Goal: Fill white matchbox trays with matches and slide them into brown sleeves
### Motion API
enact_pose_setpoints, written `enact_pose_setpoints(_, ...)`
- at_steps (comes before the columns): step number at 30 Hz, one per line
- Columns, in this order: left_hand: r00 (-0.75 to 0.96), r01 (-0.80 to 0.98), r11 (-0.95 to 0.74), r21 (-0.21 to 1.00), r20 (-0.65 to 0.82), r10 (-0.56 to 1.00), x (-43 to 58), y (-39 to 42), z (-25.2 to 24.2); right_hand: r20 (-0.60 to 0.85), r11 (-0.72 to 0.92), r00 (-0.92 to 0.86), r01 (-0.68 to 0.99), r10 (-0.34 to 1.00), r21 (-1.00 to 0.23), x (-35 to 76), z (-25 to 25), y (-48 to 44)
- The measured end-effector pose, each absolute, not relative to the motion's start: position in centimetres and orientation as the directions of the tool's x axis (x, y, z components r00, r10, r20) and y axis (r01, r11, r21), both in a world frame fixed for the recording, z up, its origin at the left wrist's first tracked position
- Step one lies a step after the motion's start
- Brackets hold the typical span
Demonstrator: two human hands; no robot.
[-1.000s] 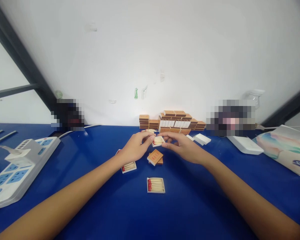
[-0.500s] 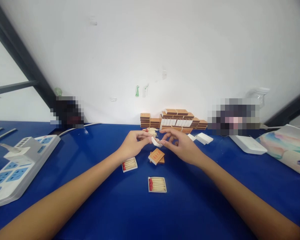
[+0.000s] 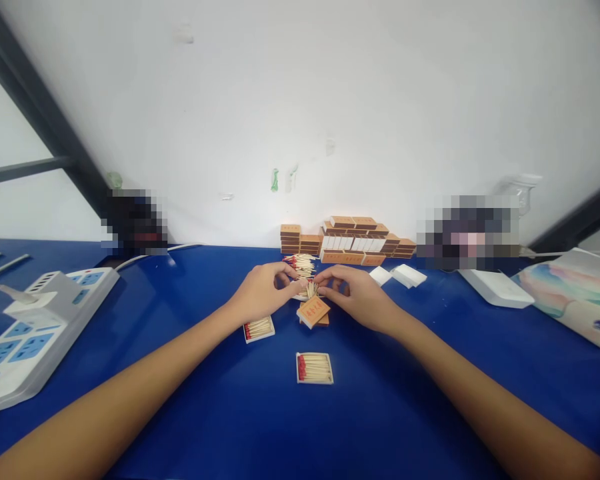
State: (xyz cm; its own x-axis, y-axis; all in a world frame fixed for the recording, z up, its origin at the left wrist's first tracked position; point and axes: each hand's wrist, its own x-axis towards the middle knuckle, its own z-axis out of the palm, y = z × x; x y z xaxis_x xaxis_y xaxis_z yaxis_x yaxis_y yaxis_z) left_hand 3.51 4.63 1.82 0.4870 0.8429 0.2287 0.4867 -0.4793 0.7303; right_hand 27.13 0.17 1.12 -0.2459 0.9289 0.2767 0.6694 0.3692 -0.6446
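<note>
My left hand and my right hand meet around a small bunch of matches. The left thumb and fingers close on it from the left, the right fingertips from the right. A white matchbox tray, mostly hidden, lies under the fingers. Just in front are two stacked orange matchbox sleeves, the upper one turned askew. Behind the hands is a loose heap of matches. A tray of red-headed matches lies beside my left wrist. Nearer to me is another filled tray.
Matchboxes are stacked against the wall. White empty-looking trays lie right of my right hand. A power strip with a plugged-in cable is at the left. A white box and a tissue pack sit at the right.
The white tray, held raised and tilted before, is now low and mostly hidden by the fingers. Matches now show between my hands. My right hand has moved slightly down and its fingers have drawn in.
</note>
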Motion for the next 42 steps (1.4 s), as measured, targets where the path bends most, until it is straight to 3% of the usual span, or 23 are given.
enact_pose_setpoints(4, 0.531, 0.524, -0.504, 0.686, 0.199, 0.824, 3.1, 4.8, 1.5, 0.304, 0.364, -0.22, 0.723, 0.927, -0.587, 28.5, 1.3, 0.5)
enact_pose_setpoints(9, 0.572, 0.517, -0.522, 0.678, 0.18, 0.8, 2.7, 5.1, 1.5, 0.127, 0.295, -0.275, 0.743, 0.953, -0.601, 29.6, 1.5, 0.3)
enact_pose_setpoints(16, 0.625, 0.495, -0.571, 0.654, 0.188, 0.757, 2.3, 5.5, 1.5, 0.099, 0.338, -0.346, 0.748, 0.933, -0.571, 29.1, 0.9, 0.5)
enact_pose_setpoints(42, 0.606, 0.487, -0.596, 0.639, 0.245, 0.757, 2.1, 5.6, 1.4, 0.221, 0.363, -0.29, 0.805, 0.931, -0.47, 29.0, 0.8, 0.4)
